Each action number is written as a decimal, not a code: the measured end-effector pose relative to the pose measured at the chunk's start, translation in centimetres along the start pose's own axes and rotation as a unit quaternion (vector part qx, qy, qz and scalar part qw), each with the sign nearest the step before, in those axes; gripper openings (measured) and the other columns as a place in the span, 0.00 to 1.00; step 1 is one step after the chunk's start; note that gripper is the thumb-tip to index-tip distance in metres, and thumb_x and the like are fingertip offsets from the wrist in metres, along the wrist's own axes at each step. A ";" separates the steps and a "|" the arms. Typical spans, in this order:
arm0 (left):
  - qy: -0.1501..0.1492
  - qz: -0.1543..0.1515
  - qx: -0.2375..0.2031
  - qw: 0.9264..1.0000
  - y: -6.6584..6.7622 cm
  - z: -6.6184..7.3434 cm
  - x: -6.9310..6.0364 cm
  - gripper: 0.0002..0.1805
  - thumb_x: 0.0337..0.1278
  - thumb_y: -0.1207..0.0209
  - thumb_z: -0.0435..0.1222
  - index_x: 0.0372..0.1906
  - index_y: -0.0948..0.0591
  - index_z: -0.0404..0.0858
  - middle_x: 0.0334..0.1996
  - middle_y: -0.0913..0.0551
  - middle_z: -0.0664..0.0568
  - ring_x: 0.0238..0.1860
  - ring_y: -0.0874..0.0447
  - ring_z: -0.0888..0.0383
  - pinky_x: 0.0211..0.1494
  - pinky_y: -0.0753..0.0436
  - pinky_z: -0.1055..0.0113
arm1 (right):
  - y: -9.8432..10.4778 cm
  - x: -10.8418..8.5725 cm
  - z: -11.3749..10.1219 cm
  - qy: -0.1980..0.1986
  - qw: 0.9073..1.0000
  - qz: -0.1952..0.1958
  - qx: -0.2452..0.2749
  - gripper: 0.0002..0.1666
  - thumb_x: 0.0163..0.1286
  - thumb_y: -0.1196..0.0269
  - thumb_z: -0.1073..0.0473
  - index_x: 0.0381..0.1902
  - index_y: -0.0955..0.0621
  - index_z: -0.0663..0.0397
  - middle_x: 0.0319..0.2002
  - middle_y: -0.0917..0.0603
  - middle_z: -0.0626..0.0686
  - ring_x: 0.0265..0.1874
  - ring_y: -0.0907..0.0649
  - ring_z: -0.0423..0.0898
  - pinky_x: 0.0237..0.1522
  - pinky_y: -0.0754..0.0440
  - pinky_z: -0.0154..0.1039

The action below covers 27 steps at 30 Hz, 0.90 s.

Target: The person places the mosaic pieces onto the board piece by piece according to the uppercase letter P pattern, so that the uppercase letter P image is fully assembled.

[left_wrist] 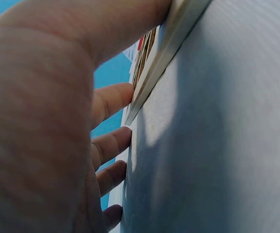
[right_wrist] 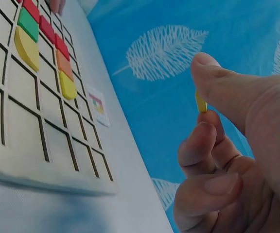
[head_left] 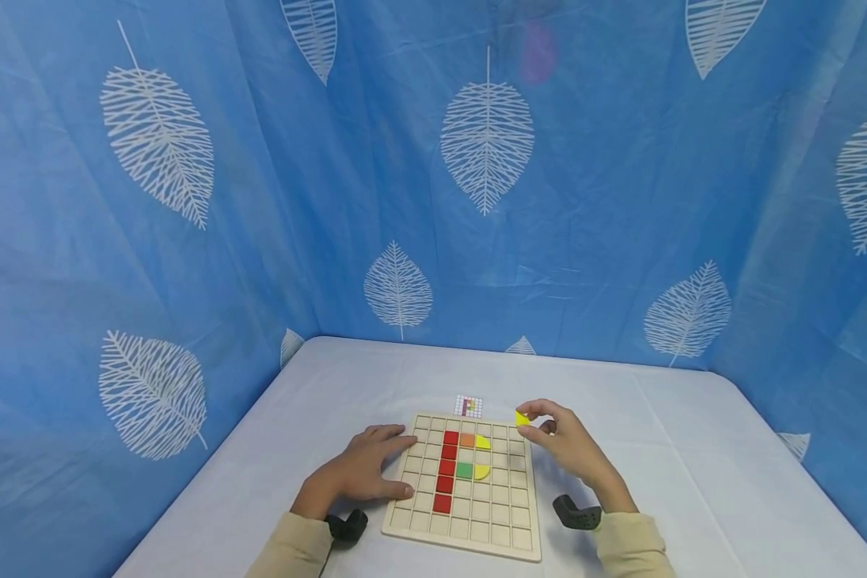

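Observation:
My right hand (head_left: 574,449) pinches a small yellow quarter-round tile (right_wrist: 201,102) between thumb and index finger, raised above the far right corner of a wooden grid board (head_left: 500,514). My left hand (head_left: 361,470) lies at the board's left side, its thumb and index finger touching the edge, the other fingers on the table. Set in the grid is a column of several red tiles (head_left: 443,485). To its right are an orange tile (head_left: 466,440) with a yellow rounded tile (head_left: 482,442), and a green tile (head_left: 464,470) beside another yellow rounded tile (head_left: 482,472).
Just beyond the board's far edge lies a small printed card (head_left: 468,406) with a coloured grid pattern. The table (head_left: 694,482) has a white cloth. Blue curtains (head_left: 592,201) with white leaf prints hang behind it and at both sides.

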<state>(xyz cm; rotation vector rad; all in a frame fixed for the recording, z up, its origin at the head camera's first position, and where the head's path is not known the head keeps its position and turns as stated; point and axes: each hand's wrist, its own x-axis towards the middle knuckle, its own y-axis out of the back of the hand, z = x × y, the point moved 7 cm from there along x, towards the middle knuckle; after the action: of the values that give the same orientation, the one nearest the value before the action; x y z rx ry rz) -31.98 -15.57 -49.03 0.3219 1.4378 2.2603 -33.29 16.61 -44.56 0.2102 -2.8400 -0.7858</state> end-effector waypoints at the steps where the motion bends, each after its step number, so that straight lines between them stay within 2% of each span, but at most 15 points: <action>1: 0.000 0.000 0.000 1.000 0.0 0.0 0.0 0.49 0.46 0.37 0.70 0.75 0.33 0.56 0.77 0.39 0.48 0.76 0.43 0.43 0.72 0.39 0.35 | -0.2 0.0 -0.1 -0.003 1.000 0.002 0.005 0.19 0.67 0.31 0.57 0.56 0.19 0.49 0.51 0.21 0.55 0.35 0.22 0.46 0.36 0.24 0.36; 6: 0.000 -0.002 -0.003 1.000 0.0 0.0 0.0 0.49 0.46 0.37 0.69 0.75 0.33 0.55 0.77 0.39 0.48 0.76 0.43 0.43 0.72 0.39 0.34 | -1.4 0.1 -0.3 -0.022 0.999 0.011 0.042 0.19 0.68 0.31 0.58 0.56 0.19 0.48 0.52 0.23 0.55 0.33 0.23 0.46 0.34 0.24 0.35; 11: -0.001 -0.002 -0.004 1.000 0.0 0.0 0.0 0.49 0.46 0.37 0.69 0.75 0.33 0.55 0.77 0.39 0.48 0.76 0.43 0.42 0.72 0.40 0.34 | -2.9 0.3 -0.3 -0.029 0.998 0.027 0.056 0.19 0.68 0.32 0.58 0.57 0.20 0.50 0.52 0.23 0.56 0.28 0.26 0.43 0.29 0.26 0.34; 17: -0.002 -0.001 -0.001 1.000 0.0 -0.1 0.2 0.49 0.46 0.37 0.69 0.75 0.33 0.56 0.77 0.39 0.48 0.76 0.44 0.43 0.72 0.40 0.34 | -4.5 0.3 -0.2 -0.037 0.998 0.041 0.044 0.16 0.68 0.32 0.57 0.53 0.18 0.48 0.49 0.21 0.54 0.27 0.27 0.43 0.27 0.27 0.34; 22: 0.001 -0.002 0.001 1.000 0.0 -0.2 0.2 0.49 0.45 0.37 0.70 0.75 0.33 0.57 0.77 0.39 0.48 0.77 0.44 0.43 0.72 0.39 0.34 | -5.7 0.4 0.1 -0.043 0.998 0.033 0.026 0.15 0.67 0.32 0.57 0.51 0.18 0.48 0.47 0.21 0.53 0.31 0.23 0.44 0.30 0.23 0.35; 27: 0.003 -0.004 -0.006 1.000 -0.1 -0.1 0.1 0.49 0.45 0.36 0.69 0.74 0.32 0.56 0.77 0.38 0.48 0.76 0.43 0.43 0.72 0.39 0.33 | -6.7 0.2 0.5 -0.053 0.998 0.023 0.003 0.14 0.67 0.32 0.57 0.50 0.17 0.48 0.45 0.21 0.52 0.34 0.24 0.44 0.36 0.25 0.37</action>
<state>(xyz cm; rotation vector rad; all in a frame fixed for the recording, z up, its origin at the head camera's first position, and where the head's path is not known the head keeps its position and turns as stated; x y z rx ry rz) -32.07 -15.61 -49.19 0.3039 1.4263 2.2639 -33.05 11.13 -48.46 0.1066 -2.9353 -0.8033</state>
